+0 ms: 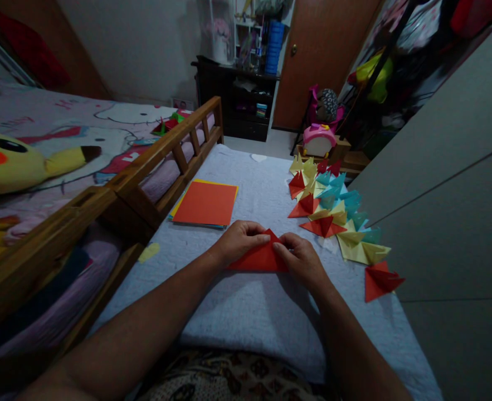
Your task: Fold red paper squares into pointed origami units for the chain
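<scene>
A sheet of red origami paper, folded into a triangle, lies between my hands with its long edge toward me and its point away. My left hand pinches its upper left side, thumb on top near the point. On the opposite side, my right hand grips the paper close to the same point, thumb also on top. Both hands partly cover the triangle. Beyond my left hand sits a stack of square coloured paper, with an orange-red sheet uppermost and yellow and blue edges showing beneath.
Several folded paper cranes in red, yellow and blue-green cluster on the right of the cloth-covered surface. One red crane stands nearest its right edge. A wooden rail runs along the left, beside a bed with a yellow plush toy.
</scene>
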`<action>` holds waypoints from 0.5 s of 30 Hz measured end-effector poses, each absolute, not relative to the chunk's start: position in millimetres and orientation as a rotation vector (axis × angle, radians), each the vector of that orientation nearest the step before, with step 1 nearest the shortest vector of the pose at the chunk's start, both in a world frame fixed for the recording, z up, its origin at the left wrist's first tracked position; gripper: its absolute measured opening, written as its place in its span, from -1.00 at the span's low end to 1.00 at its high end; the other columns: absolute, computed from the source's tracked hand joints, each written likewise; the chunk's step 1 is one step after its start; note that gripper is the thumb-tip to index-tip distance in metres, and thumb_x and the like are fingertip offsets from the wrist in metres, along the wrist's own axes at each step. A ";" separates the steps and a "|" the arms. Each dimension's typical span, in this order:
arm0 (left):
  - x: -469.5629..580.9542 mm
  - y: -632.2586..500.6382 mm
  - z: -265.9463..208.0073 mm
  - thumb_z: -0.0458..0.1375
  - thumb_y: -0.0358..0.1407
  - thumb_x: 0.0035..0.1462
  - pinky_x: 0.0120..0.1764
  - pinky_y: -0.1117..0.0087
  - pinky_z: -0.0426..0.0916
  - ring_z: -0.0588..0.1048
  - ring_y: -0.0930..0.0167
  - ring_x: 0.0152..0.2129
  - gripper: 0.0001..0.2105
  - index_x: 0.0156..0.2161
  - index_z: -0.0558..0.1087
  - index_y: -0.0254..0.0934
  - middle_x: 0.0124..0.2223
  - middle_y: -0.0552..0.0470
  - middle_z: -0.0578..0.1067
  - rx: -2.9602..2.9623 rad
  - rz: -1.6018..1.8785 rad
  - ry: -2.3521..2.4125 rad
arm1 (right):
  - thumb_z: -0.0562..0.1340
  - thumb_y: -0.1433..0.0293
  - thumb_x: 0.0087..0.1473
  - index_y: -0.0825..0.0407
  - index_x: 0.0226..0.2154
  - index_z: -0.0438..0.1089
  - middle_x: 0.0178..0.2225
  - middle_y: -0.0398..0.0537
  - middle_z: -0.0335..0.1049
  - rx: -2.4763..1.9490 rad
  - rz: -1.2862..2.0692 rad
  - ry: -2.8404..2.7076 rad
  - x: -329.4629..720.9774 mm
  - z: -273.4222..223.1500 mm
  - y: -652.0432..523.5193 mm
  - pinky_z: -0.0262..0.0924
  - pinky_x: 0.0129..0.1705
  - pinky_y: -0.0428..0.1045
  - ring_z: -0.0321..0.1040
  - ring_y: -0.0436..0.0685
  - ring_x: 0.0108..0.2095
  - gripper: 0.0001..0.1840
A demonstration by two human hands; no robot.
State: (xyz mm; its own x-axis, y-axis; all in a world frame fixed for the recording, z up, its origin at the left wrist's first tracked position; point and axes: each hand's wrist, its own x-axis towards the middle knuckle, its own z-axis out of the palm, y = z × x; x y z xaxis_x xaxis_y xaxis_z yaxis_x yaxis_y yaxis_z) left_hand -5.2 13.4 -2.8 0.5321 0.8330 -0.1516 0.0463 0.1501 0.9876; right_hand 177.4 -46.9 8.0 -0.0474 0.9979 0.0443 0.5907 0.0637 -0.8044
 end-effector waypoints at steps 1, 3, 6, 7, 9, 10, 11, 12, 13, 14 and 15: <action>-5.5 13.7 -2.2 0.32 -0.14 -0.03 -0.43 0.46 0.25 0.40 0.48 -0.52 -0.73 -0.36 0.55 -0.36 -0.43 0.03 0.52 1.327 0.678 0.872 | 0.15 0.25 0.11 0.03 -0.50 0.36 -0.53 -0.17 0.30 -1.591 0.830 -1.709 177.4 8.2 -47.3 0.05 -0.41 -0.07 0.18 0.02 -0.48 -0.75; -5.9 14.0 -1.2 0.31 -0.13 -0.03 -0.44 0.46 0.24 0.40 0.47 -0.52 -0.72 -0.37 0.56 -0.37 -0.44 0.03 0.52 1.346 0.680 0.888 | 0.14 0.24 0.12 0.03 -0.50 0.36 -0.53 -0.17 0.29 -1.583 0.854 -1.693 177.2 8.3 -48.1 0.05 -0.41 -0.07 0.18 0.02 -0.48 -0.74; -6.2 14.2 -1.2 0.30 -0.12 -0.04 -0.44 0.46 0.25 0.40 0.47 -0.52 -0.71 -0.37 0.56 -0.37 -0.43 0.02 0.52 1.356 0.669 0.893 | 0.15 0.22 0.11 0.03 -0.49 0.37 -0.53 -0.18 0.29 -1.576 0.884 -1.658 176.7 7.5 -48.6 0.04 -0.42 -0.08 0.16 0.01 -0.48 -0.73; -6.3 14.3 -1.4 0.30 -0.12 -0.04 -0.44 0.46 0.25 0.40 0.46 -0.52 -0.71 -0.37 0.57 -0.37 -0.43 0.01 0.53 1.356 0.667 0.896 | 0.15 0.22 0.10 0.03 -0.49 0.37 -0.53 -0.18 0.28 -1.573 0.894 -1.648 176.5 7.0 -48.5 0.04 -0.43 -0.08 0.16 0.01 -0.49 -0.73; -6.4 14.3 -1.6 0.30 -0.13 -0.04 -0.43 0.46 0.26 0.41 0.46 -0.51 -0.71 -0.36 0.57 -0.37 -0.42 0.00 0.53 1.358 0.669 0.903 | 0.16 0.21 0.09 0.02 -0.50 0.36 -0.54 -0.18 0.28 -1.566 0.914 -1.631 176.1 6.1 -48.2 0.03 -0.44 -0.08 0.15 0.01 -0.49 -0.74; -6.4 14.4 -1.6 0.30 -0.14 -0.05 -0.43 0.46 0.27 0.41 0.45 -0.50 -0.72 -0.36 0.57 -0.37 -0.42 0.00 0.54 1.360 0.673 0.905 | 0.17 0.21 0.08 0.02 -0.50 0.36 -0.54 -0.19 0.27 -1.565 0.921 -1.621 175.9 5.7 -47.9 0.02 -0.45 -0.08 0.15 0.01 -0.49 -0.74; -6.5 14.4 -1.3 0.30 -0.14 -0.05 -0.43 0.46 0.27 0.41 0.45 -0.50 -0.73 -0.36 0.58 -0.37 -0.42 0.00 0.54 1.362 0.677 0.904 | 0.17 0.21 0.08 0.02 -0.50 0.35 -0.54 -0.19 0.27 -1.565 0.925 -1.614 175.7 5.4 -47.7 0.02 -0.45 -0.08 0.15 0.01 -0.49 -0.75; -6.5 14.4 -1.0 0.30 -0.15 -0.05 -0.44 0.46 0.26 0.41 0.46 -0.51 -0.73 -0.37 0.58 -0.36 -0.42 0.00 0.54 1.363 0.680 0.899 | 0.18 0.21 0.07 0.02 -0.50 0.35 -0.55 -0.19 0.26 -1.568 0.926 -1.608 175.6 5.2 -47.6 0.01 -0.46 -0.09 0.14 0.01 -0.49 -0.75; -6.6 14.4 -0.5 0.30 -0.15 -0.05 -0.44 0.47 0.26 0.41 0.46 -0.51 -0.74 -0.37 0.58 -0.36 -0.42 0.01 0.53 1.363 0.681 0.893 | 0.18 0.21 0.07 0.02 -0.51 0.34 -0.55 -0.19 0.26 -1.572 0.925 -1.604 175.4 5.0 -47.5 0.01 -0.46 -0.09 0.14 0.01 -0.49 -0.75; -6.6 14.4 0.0 0.30 -0.15 -0.05 -0.44 0.47 0.26 0.41 0.46 -0.51 -0.74 -0.38 0.58 -0.36 -0.43 0.01 0.54 1.362 0.680 0.890 | 0.18 0.21 0.07 0.02 -0.51 0.34 -0.55 -0.19 0.26 -1.574 0.924 -1.601 175.3 4.9 -47.5 0.01 -0.46 -0.09 0.14 0.01 -0.49 -0.75; -6.7 14.3 0.5 0.30 -0.15 -0.05 -0.44 0.47 0.26 0.41 0.46 -0.51 -0.74 -0.38 0.58 -0.36 -0.43 0.00 0.54 1.361 0.681 0.889 | 0.18 0.21 0.07 0.02 -0.51 0.35 -0.55 -0.19 0.26 -1.572 0.924 -1.600 175.1 4.7 -47.5 0.01 -0.46 -0.08 0.14 0.01 -0.49 -0.75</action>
